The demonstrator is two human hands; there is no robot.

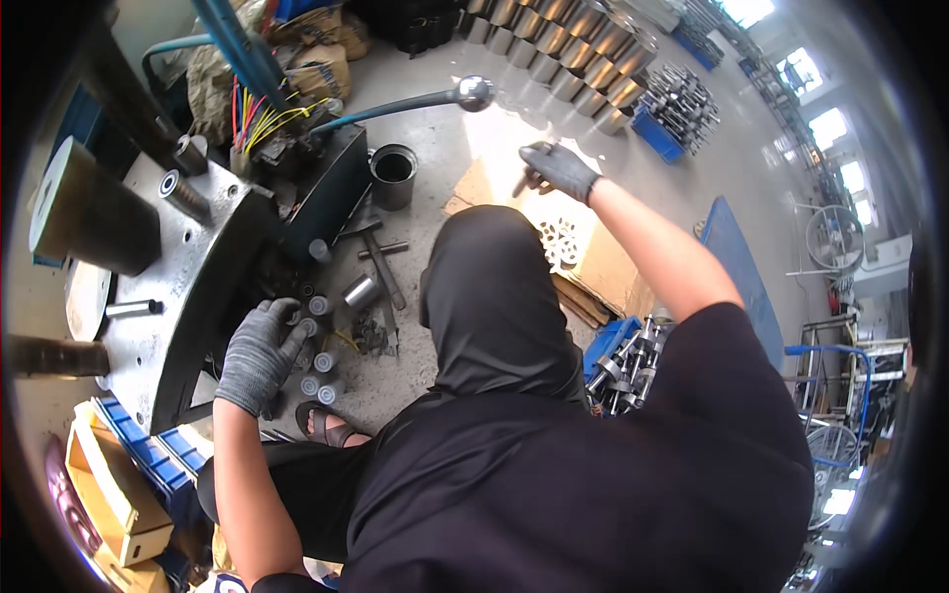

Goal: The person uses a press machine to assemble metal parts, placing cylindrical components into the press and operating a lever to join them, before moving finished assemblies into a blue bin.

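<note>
My left hand (262,351), in a grey glove, rests low against the grey steel machine body (188,267). Its fingers curl over a row of small metal cylinders (321,361), and the fingertips hide whether they grip one. My right hand (560,168), also gloved, is stretched out forward with the fingers apart. It hovers just below and to the right of the lever's shiny ball knob (475,93) without touching it. My black-clad knee (489,287) sits between the two hands.
A dark metal pot (393,176) and a hammer (381,267) lie on the concrete floor by the machine. Flattened cardboard (593,262) lies ahead. Blue bins of metal parts (618,361) stand at the right, and rows of steel cylinders (573,44) farther off. Cardboard boxes (114,494) are at the lower left.
</note>
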